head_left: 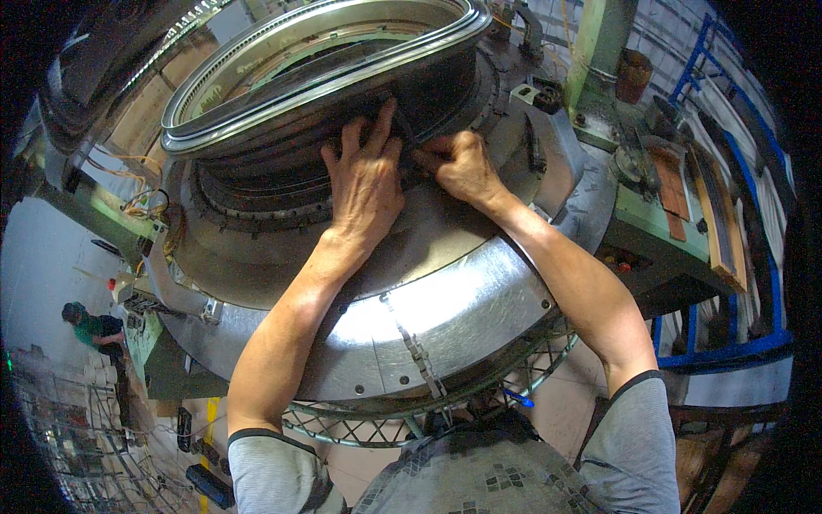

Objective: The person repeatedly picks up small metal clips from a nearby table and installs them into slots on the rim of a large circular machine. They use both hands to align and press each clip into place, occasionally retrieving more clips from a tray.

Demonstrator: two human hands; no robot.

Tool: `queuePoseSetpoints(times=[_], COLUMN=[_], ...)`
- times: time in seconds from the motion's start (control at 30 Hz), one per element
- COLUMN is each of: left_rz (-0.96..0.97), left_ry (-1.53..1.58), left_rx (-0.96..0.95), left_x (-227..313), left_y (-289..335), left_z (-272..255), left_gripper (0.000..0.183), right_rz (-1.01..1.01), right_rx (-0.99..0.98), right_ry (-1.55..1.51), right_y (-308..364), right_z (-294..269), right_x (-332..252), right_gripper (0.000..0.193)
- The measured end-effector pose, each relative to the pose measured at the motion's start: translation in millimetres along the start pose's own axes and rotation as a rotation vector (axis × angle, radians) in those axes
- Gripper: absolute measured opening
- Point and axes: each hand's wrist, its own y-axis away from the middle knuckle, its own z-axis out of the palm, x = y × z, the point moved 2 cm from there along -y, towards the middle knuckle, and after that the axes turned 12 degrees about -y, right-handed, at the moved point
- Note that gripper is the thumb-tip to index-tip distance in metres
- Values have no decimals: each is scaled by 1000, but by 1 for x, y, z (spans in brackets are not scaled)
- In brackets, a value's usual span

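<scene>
A large round machine stands in front of me, with a shiny metal ring (pixel 342 84) on top and a dark drum-like wall (pixel 282 163) beneath it. My left hand (pixel 366 184) reaches up to this wall, its fingers spread and their tips against the dark surface under the ring. Just to its right is my right hand (pixel 467 171), with thumb and fingers pinched together close to the wall. What lies between those fingertips is too small and dark to make out. Both forearms pass over the broad, polished metal rim (pixel 445 300) of the machine.
A green post (pixel 599 64) rises at the back right, near a green bench (pixel 668 231). Blue metal racking (pixel 762 257) stands on the far right. Loose orange wires (pixel 128 180) hang at the left. Farther left is another person (pixel 90 325) in a green top.
</scene>
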Motion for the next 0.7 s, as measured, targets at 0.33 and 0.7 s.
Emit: queuePoseSetpoints(times=[0.33,0.7], left_rz=[36,61], left_ry=[-37,-60], left_rx=[68,29], left_x=[-1,-2], left_y=[0,-1], left_z=[2,1], left_gripper=[34,31], right_rz=[-81,-126], right_rx=[-13,25], right_ry=[-10,112], right_y=[3,2], right_z=[-1,4], right_x=[-8,5], right_gripper=[19,14])
